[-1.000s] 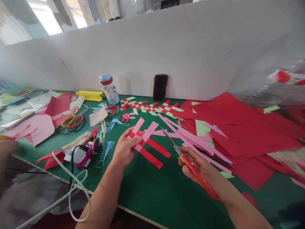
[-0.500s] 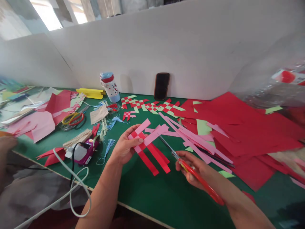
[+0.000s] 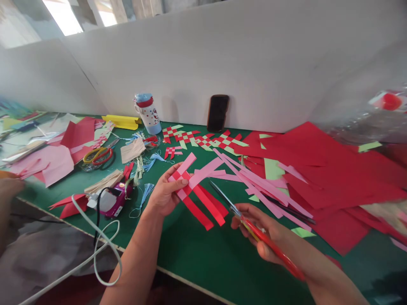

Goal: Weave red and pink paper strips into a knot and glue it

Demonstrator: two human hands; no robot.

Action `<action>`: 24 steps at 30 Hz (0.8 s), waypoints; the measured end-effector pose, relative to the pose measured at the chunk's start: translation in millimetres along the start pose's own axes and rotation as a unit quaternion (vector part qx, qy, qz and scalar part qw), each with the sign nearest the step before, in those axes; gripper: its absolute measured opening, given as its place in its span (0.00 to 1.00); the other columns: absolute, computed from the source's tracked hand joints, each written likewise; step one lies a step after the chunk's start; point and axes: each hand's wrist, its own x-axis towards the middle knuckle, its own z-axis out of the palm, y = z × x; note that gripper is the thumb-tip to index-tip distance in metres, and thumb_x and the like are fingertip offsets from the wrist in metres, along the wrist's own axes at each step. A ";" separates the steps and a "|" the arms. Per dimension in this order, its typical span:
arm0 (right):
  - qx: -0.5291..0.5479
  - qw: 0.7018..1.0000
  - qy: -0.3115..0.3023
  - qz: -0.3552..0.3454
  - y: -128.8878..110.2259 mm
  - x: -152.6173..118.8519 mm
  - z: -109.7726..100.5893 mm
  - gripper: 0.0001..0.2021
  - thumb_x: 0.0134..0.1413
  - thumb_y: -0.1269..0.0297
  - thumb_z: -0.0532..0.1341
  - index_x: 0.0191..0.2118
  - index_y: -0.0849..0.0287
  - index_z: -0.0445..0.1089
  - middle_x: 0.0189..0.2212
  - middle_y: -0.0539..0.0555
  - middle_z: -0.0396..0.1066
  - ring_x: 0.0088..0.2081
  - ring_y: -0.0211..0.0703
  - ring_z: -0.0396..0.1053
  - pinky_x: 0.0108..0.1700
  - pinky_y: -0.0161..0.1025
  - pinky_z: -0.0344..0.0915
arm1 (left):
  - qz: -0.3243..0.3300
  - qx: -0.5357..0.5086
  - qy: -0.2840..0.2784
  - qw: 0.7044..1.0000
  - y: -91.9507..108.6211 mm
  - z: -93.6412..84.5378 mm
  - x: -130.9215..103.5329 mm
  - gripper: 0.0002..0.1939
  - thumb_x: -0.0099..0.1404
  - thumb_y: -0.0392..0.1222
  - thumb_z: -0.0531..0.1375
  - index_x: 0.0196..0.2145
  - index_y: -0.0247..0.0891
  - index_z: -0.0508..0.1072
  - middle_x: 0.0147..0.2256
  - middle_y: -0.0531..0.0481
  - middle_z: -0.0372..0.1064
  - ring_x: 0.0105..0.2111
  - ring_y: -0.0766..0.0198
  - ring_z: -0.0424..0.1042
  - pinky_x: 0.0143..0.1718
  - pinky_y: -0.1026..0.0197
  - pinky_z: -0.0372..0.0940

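Pinched in my left hand (image 3: 167,190) is a woven paper piece (image 3: 187,180) of red and pink strips. Its pink ends point up and to the right, and its red ends hang down to the right. My right hand (image 3: 257,231) is closed around scissors (image 3: 273,248) with red handles. Their blades (image 3: 224,197) point up and left, beside the strip ends and apart from them. Loose pink paper strips (image 3: 267,188) lie just beyond the scissors. Behind my left hand are a small red and pink woven piece (image 3: 172,152) and several red and green woven pieces (image 3: 203,140).
Red paper sheets (image 3: 346,173) cover the right side. A phone (image 3: 218,112) leans on the white partition (image 3: 254,63), with a bottle (image 3: 148,114) to its left. Blue tassels (image 3: 146,192), yellow-and-red scissors (image 3: 98,156), a purple device (image 3: 116,203) and a white cable (image 3: 98,237) lie left. Another person's hand (image 3: 11,188) shows at the far left.
The scissors have drawn slightly down and right, away from the woven piece. My left hand still holds the piece, which is turned a little. The view has shifted slightly.
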 end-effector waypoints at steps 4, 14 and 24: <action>0.006 1.000 0.008 0.012 -5.9 -5.6 3.8 0.35 0.40 0.57 0.70 0.57 0.47 0.60 0.51 0.59 0.66 0.37 0.43 0.67 0.31 0.35 0.63 | -0.005 -0.015 -0.020 1.000 -0.6 -0.1 0.5 0.34 0.47 0.28 0.71 0.52 0.38 0.68 0.33 0.52 0.77 0.30 0.63 0.78 0.36 0.62 0.76; 0.065 0.997 0.033 0.018 0.3 4.3 3.5 0.29 0.43 0.51 0.71 0.52 0.45 0.63 0.45 0.54 0.66 0.32 0.37 0.62 0.28 0.33 0.60 | -0.072 0.063 -0.065 0.993 -0.7 2.0 -2.5 0.34 0.46 0.31 0.72 0.52 0.36 0.69 0.33 0.47 0.78 0.32 0.58 0.79 0.35 0.60 0.75; 0.046 0.999 0.005 -0.006 18.0 7.2 -15.8 0.34 0.44 0.44 0.69 0.56 0.48 0.61 0.41 0.54 0.66 0.28 0.33 0.60 0.30 0.34 0.62 | -0.097 0.098 -0.095 0.986 1.9 -3.2 -1.6 0.34 0.48 0.29 0.71 0.53 0.35 0.68 0.34 0.44 0.78 0.34 0.57 0.78 0.36 0.58 0.75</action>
